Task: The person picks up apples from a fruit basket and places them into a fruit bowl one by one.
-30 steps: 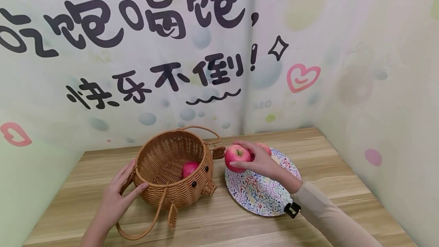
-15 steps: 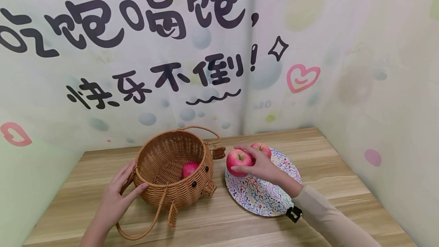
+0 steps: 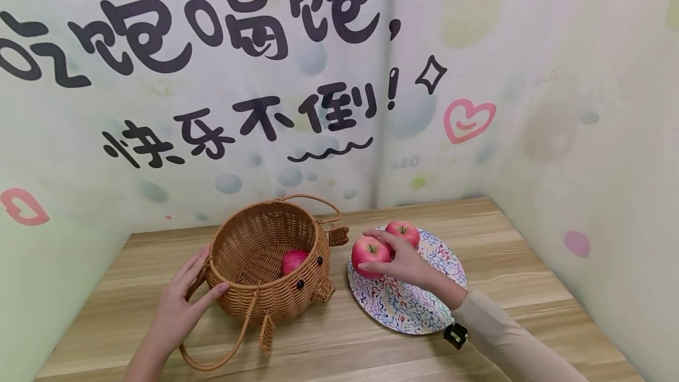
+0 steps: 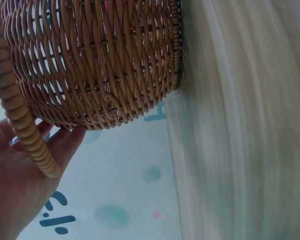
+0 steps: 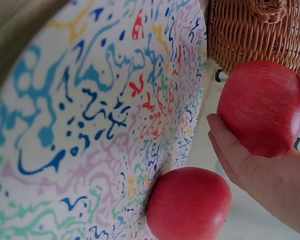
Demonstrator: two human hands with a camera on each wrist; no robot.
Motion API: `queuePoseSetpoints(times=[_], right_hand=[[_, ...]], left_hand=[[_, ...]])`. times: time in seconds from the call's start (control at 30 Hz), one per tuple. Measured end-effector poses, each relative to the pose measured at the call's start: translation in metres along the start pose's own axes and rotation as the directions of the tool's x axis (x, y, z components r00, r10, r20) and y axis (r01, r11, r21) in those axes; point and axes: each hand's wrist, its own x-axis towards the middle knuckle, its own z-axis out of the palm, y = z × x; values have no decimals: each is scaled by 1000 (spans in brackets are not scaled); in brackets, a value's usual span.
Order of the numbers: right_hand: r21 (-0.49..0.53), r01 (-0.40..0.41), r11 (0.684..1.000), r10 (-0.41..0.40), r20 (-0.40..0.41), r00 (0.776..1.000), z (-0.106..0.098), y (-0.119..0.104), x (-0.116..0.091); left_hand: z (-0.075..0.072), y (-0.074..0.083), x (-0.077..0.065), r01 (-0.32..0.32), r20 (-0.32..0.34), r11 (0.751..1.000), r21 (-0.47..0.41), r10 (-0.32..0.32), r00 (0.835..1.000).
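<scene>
In the head view my right hand (image 3: 405, 263) grips a red apple (image 3: 366, 259) over the left part of a round plate (image 3: 408, 311) with a colourful squiggle pattern. A narrow gap shows between this apple and the plate in the right wrist view. Behind it, a second apple (image 3: 402, 231) rests on the plate's far edge. My left hand (image 3: 177, 305) steadies a brown wicker basket (image 3: 254, 296) shaped like an animal. Its thumb touches the rim and its fairly straight fingers (image 4: 70, 140) lie against the outer wall. Inside the basket is another apple (image 3: 294, 261).
A loose wicker handle (image 3: 212, 364) hangs at the basket's front, and another handle (image 3: 318, 200) stands at the back. The wooden table (image 3: 530, 276) meets patterned walls (image 3: 583, 105) behind and on the right. A black clip-like object (image 3: 455, 335) is beside the right sleeve.
My right hand has lowered the gripped apple slightly and shifted it a little to the right, so more of the apple behind shows. The left hand and basket stay where they were.
</scene>
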Motion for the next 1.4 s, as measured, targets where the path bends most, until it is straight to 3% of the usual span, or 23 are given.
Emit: queuePoseSetpoints(times=[0.9,1.4], right_hand=[[-80,14,997,-14,6,1000,10,15,-6],[-68,51,996,-50,20,999,13,21,-8]], left_hand=[[-1,2,0,2,4,1000,-20,-2,1000],[-1,0,0,3,7,1000,-13,-3,1000]])
